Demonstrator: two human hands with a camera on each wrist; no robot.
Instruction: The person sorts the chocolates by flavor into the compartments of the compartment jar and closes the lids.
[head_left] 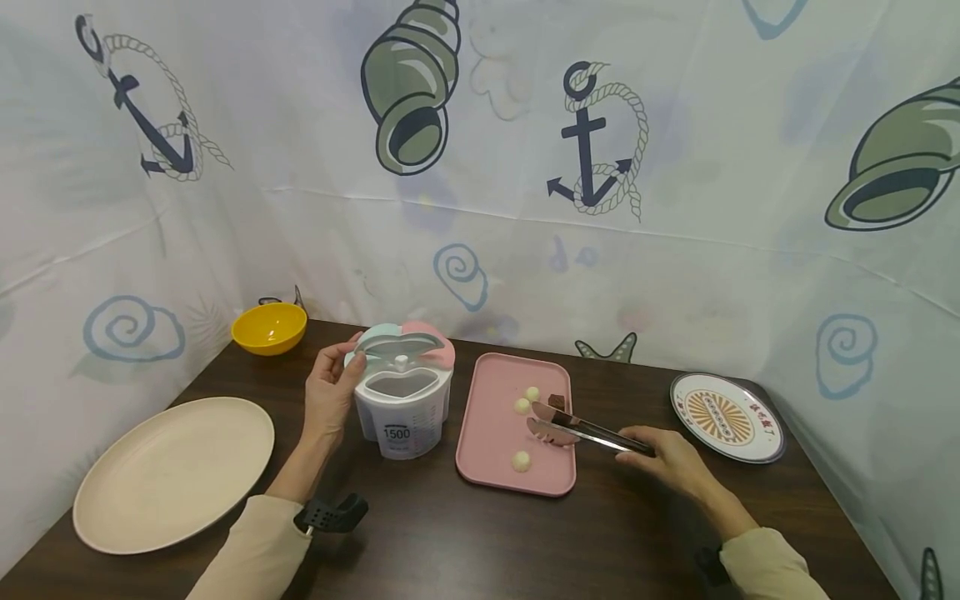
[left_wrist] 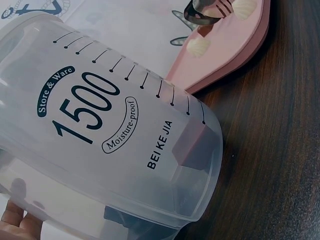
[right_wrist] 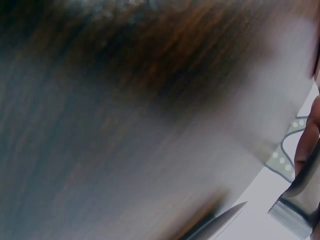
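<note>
My left hand (head_left: 330, 387) grips the left side of a clear lidded storage container (head_left: 405, 421), thumb on the lid's edge. The pastel lid (head_left: 435, 354) has an opening at the front. Through the container wall in the left wrist view, a brownish-pink block (left_wrist: 192, 142) and a dark piece (left_wrist: 135, 222) show at the bottom. Metal tongs (head_left: 592, 431) are held in my right hand (head_left: 667, 458), their tips apart over a pink tray (head_left: 487, 433). Close to the tips are a brown cube (head_left: 557, 402) and small cream-white ribbed balls (head_left: 522, 406); another lies nearer the front.
A large cream oval plate (head_left: 180, 475) lies at the left, with a yellow bowl (head_left: 270, 327) behind it at the back corner. At the right is a round white plate with a printed pattern (head_left: 727, 417). A patterned cloth (head_left: 510, 250) hangs behind the dark wooden table (head_left: 450, 550).
</note>
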